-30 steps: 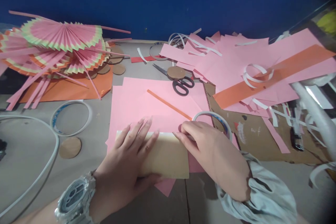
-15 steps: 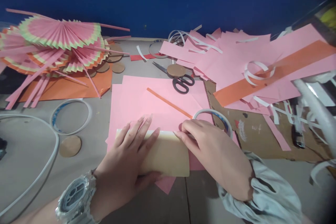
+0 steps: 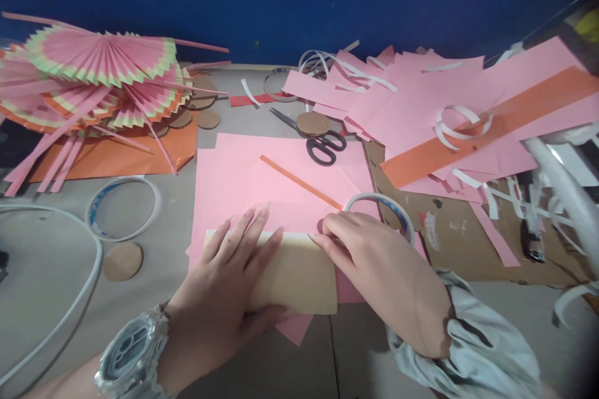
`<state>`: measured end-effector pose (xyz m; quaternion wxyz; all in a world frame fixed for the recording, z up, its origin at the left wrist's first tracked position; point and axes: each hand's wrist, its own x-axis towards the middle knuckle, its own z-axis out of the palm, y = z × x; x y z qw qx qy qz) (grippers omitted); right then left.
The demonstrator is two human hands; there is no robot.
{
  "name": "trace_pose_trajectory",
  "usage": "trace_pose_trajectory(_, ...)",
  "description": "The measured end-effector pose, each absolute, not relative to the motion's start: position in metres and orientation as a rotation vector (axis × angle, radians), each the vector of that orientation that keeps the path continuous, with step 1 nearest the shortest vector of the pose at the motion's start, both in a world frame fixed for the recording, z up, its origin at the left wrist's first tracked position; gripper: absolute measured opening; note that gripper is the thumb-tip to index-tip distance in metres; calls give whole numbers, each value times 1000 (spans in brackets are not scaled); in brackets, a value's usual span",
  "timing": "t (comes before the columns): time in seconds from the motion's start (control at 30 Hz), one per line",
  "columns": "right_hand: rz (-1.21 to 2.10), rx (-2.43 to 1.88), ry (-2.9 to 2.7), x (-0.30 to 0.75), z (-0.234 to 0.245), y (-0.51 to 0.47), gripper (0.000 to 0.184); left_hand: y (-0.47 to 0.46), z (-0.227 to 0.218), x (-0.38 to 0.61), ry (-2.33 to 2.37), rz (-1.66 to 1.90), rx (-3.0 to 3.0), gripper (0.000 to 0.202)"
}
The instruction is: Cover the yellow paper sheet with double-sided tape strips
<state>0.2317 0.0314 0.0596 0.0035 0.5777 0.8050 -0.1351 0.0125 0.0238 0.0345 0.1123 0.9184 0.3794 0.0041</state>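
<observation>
A cream-yellow sheet of paper (image 3: 294, 274) lies on pink sheets, a narrow white strip of tape (image 3: 294, 235) along its far edge. My left hand (image 3: 229, 280) lies flat on its left part, fingers spread and open, thumb by the near edge. My right hand (image 3: 374, 262) is closed, thumb and fingers pinched on the tape at the edge's right end. Touching its far side is a roll of double-sided tape (image 3: 410, 224), partly hidden by the hand. A thin orange paper strip (image 3: 299, 182) runs over the pink paper (image 3: 234, 168) toward that roll.
Beyond the pink sheets lie black-handled scissors (image 3: 322, 153) under a cardboard disc (image 3: 312, 124). Folded paper fans (image 3: 107, 56) are piled at left, near another tape roll (image 3: 156, 206) and a white cable (image 3: 96, 262). Pink paper scraps (image 3: 421, 93) and a cutter (image 3: 532, 240) lie at right.
The view has shifted very slightly. Both hands keep their places on the cream-yellow paper, with no clear movement.
</observation>
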Motion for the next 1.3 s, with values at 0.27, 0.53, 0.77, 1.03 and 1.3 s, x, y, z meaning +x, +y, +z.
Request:
trace_pose_trajectory(0.27, -402, 1862, 2460, 232, 64, 31, 17, 25, 37, 12, 1088, -9, 2726, 78)
trace_pose_trajectory(0.53, -484, 1911, 2415, 231, 65, 33, 14, 10, 47, 27, 1187, 148, 2817, 80)
trace_pose_trajectory(0.77, -422, 1963, 2454, 231, 63, 29, 11, 22, 39, 54, 911, 15, 2866, 94)
trace_pose_trajectory(1.03, -359, 2014, 2424, 234, 64, 24, 23, 25, 33, 53, 909, 21, 2819, 98)
trace_pose_trajectory(1.3, -500, 2004, 2335, 237, 76, 25, 22, 26, 33, 52, 888, 60, 2784, 95)
